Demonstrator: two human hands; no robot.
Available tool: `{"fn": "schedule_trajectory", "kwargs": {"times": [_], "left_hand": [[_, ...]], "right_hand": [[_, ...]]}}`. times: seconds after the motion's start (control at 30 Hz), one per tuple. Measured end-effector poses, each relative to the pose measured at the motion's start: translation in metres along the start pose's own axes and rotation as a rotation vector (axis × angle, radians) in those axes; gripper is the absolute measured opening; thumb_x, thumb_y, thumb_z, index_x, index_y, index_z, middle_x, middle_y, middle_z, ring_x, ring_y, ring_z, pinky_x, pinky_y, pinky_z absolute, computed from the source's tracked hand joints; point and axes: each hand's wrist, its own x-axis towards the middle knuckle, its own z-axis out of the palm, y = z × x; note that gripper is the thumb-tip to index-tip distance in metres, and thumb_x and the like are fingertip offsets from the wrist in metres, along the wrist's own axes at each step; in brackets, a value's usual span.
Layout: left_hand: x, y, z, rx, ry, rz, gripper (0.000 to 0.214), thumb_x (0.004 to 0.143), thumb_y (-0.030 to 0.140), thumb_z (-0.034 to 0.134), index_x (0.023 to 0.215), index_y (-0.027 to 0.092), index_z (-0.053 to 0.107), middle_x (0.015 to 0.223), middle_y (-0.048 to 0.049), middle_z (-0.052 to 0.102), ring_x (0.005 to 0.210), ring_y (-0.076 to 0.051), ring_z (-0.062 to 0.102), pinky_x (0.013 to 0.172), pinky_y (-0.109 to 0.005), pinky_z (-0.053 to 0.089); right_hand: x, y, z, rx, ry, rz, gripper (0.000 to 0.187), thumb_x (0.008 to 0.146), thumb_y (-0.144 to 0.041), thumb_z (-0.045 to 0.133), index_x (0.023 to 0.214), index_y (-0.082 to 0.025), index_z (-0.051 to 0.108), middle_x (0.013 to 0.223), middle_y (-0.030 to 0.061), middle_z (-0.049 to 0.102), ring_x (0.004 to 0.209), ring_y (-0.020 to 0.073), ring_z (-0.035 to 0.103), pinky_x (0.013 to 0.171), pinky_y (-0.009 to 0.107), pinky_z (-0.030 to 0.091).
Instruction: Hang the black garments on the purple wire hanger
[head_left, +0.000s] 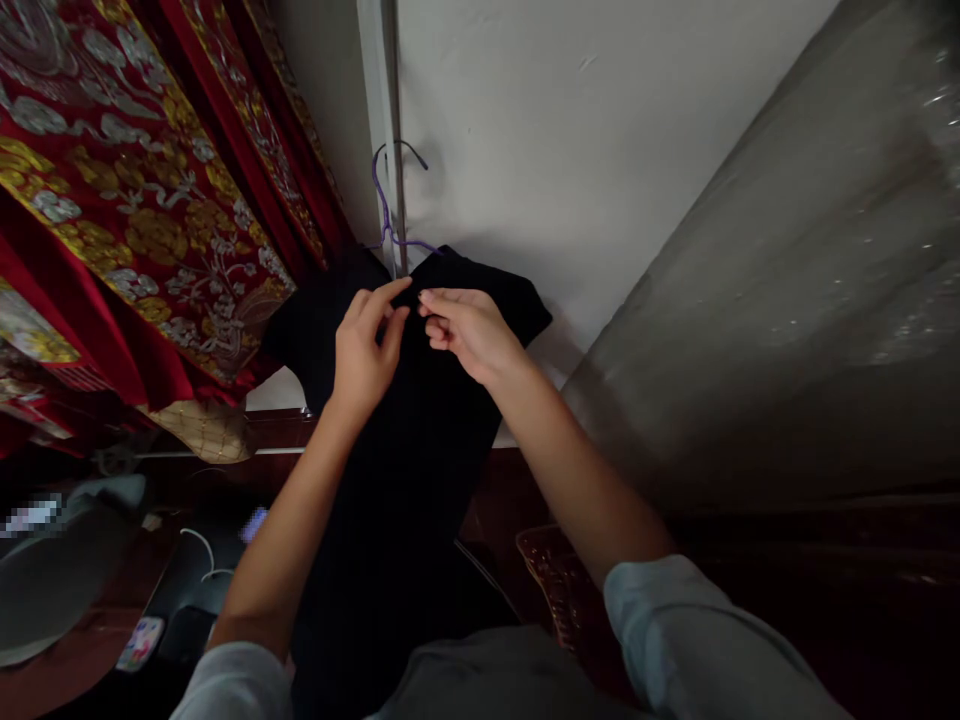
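A black short-sleeved garment (397, 430) hangs in front of me on a purple hanger (388, 232). My left hand (367, 345) is at the garment's front, just below the neckline. Its thumb and index finger are apart, with dark cloth behind them. Close beside it, my right hand (472, 335) has thumb and index finger pinched together, the other fingers curled. A tiny dark bit shows at that pinch; whether it is cloth or a small fastener I cannot tell. The garment's lower part fades into shadow.
The hanger's hook is at a narrow upright edge (381, 70) by a pale wall panel (600, 130). A red, gold and silver patterned curtain (172, 210) hangs at left. Plastic-like sheeting (795, 300) covers the right side. A phone-like object (140, 643) lies lower left.
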Motion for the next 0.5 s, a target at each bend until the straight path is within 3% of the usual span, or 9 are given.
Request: {"fn": "schedule_trajectory", "kwargs": {"times": [0.1, 0.27, 0.33, 0.4, 0.5], "left_hand": [[0.024, -0.016, 0.002, 0.079, -0.086, 0.042, 0.012, 0.104, 0.022, 0.054, 0.103, 0.019, 0.065, 0.095, -0.0046, 0.066, 0.087, -0.017, 0.062, 0.082, -0.029, 0.049], [0.022, -0.023, 0.002, 0.197, -0.119, 0.061, 0.009, 0.104, 0.021, 0.053, 0.103, 0.019, 0.061, 0.103, -0.0063, 0.068, 0.099, -0.021, 0.063, 0.092, -0.033, 0.047], [0.021, -0.024, -0.004, 0.202, -0.014, 0.036, 0.01, 0.106, 0.025, 0.052, 0.104, 0.019, 0.06, 0.103, -0.0059, 0.067, 0.099, -0.021, 0.063, 0.094, -0.035, 0.046], [0.022, -0.032, -0.017, 0.181, 0.185, 0.003, 0.017, 0.11, 0.032, 0.047, 0.106, 0.02, 0.057, 0.102, -0.0057, 0.065, 0.098, -0.02, 0.062, 0.093, -0.035, 0.047], [0.027, -0.069, -0.048, 0.17, 0.439, -0.047, 0.03, 0.112, 0.045, 0.038, 0.11, 0.019, 0.053, 0.103, -0.0054, 0.06, 0.095, -0.016, 0.058, 0.089, -0.032, 0.048]], "right_hand": [[0.002, 0.006, 0.006, -0.018, 0.003, -0.095, 0.028, 0.083, -0.036, 0.079, 0.074, -0.016, 0.061, 0.07, -0.0014, 0.055, 0.046, 0.0039, 0.04, 0.039, 0.02, 0.027], [0.014, 0.041, 0.017, -0.142, 0.123, -0.164, 0.032, 0.086, -0.039, 0.075, 0.071, -0.019, 0.055, 0.061, -0.0047, 0.047, 0.047, 0.0057, 0.036, 0.043, 0.021, 0.025], [0.013, 0.061, 0.018, -0.161, 0.176, -0.142, 0.026, 0.085, -0.038, 0.072, 0.075, -0.019, 0.058, 0.064, -0.0042, 0.049, 0.05, 0.007, 0.038, 0.046, 0.022, 0.028], [0.005, 0.081, 0.015, -0.194, 0.218, -0.093, 0.02, 0.084, -0.038, 0.07, 0.08, -0.019, 0.064, 0.067, -0.0025, 0.054, 0.055, 0.0089, 0.044, 0.05, 0.022, 0.033], [-0.02, 0.108, 0.003, -0.225, 0.248, 0.011, 0.023, 0.08, -0.04, 0.07, 0.081, -0.017, 0.067, 0.068, -0.0011, 0.056, 0.058, 0.0101, 0.046, 0.051, 0.022, 0.035]]}}
